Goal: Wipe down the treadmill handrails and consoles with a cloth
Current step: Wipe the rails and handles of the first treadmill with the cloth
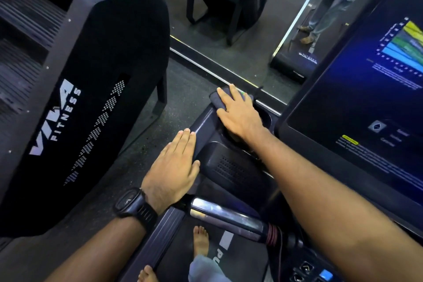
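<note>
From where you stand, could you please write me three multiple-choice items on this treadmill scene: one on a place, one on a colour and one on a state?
1. Where is the cloth?
A. On the floor
B. Under the right hand, at the far corner of the console
C. Over the person's shoulder

2. What colour is the watch on the person's wrist?
A. White
B. Red
C. Black

3. What state is the screen in?
A. Lit, showing a coloured chart
B. Switched off
C. Covered with a towel

Answers:
1 B: the right hand's straight fingers press the cloth onto the console corner.
2 C: both case and strap are black.
3 A: it glows blue, with yellow, green and blue bands in a chart.
</note>
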